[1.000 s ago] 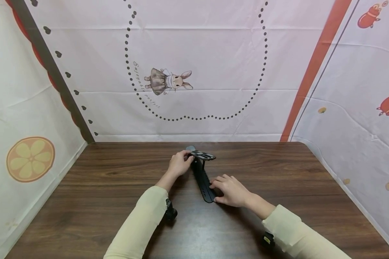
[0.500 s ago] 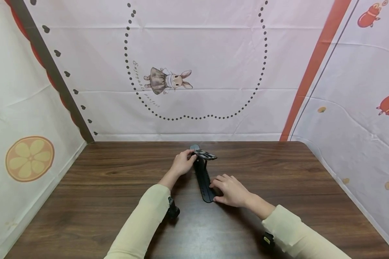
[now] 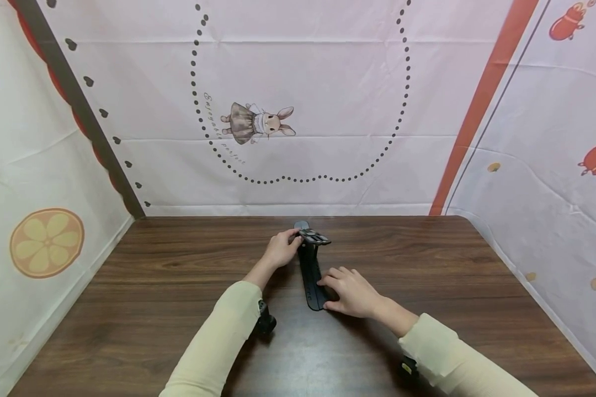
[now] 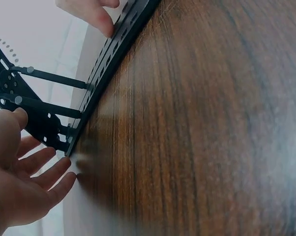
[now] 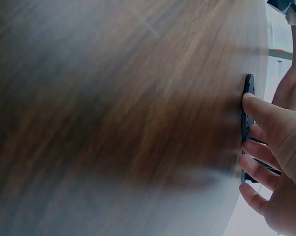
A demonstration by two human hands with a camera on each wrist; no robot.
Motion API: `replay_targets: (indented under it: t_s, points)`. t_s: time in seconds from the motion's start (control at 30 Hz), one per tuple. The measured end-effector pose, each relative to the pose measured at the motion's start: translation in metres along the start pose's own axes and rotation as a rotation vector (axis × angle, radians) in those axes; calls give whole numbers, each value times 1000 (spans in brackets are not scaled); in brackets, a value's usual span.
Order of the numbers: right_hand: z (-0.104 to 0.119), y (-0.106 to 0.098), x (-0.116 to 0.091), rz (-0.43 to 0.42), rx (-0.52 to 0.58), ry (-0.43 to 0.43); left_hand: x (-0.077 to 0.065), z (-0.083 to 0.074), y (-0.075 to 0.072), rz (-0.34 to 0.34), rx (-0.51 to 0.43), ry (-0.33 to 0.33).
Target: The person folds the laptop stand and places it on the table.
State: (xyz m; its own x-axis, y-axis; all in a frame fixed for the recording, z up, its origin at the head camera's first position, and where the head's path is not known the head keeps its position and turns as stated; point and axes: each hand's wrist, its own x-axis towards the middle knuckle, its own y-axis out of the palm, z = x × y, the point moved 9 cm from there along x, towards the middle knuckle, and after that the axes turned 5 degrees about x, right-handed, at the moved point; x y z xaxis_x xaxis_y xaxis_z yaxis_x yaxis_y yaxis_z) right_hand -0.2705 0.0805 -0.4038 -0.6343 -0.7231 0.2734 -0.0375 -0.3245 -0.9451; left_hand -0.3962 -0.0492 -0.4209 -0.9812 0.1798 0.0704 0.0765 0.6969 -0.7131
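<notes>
A black folding stand, with a long flat base (image 3: pixel 308 273), lies lengthwise on the table. Its slotted upper plate (image 3: pixel 317 237) is raised at an angle at the far end, and two thin struts (image 4: pixel 52 76) join plate and base. My left hand (image 3: pixel 280 251) grips the stand at its far hinged end; the left wrist view has the thumb against the raised plate and some fingers spread below. At the base's near end, my right hand (image 3: pixel 351 294) holds the right edge, with thumb and forefinger touching it. Part of the base hides behind the fingers in the right wrist view.
The brown wooden table (image 3: pixel 179 286) reaches back to a white printed cloth (image 3: pixel 328 99), which also hangs on the left and right sides. Dark camera mounts sit on both wrists, the left mount (image 3: pixel 265 321) just above the tabletop.
The stand's far end has swung slightly to the right, with the left hand moving along. Its near end has shifted a little left, and the right hand has followed slightly.
</notes>
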Motion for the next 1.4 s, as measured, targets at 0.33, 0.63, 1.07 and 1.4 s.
replay_targets:
  t_s: [0.33, 0.63, 1.07, 1.4]
  points:
    - [5, 3, 5, 5, -13, 14, -5, -3, -10, -28, -29, 27]
    - [10, 6, 10, -2, -33, 33, -8, -6, -16, -49, -13, 47]
    - [15, 9, 17, 4, -53, 52, -6, -2, -19, -77, 7, 47]
    - [17, 13, 20, 25, -65, 68, -7, 1, -19, -68, -14, 45]
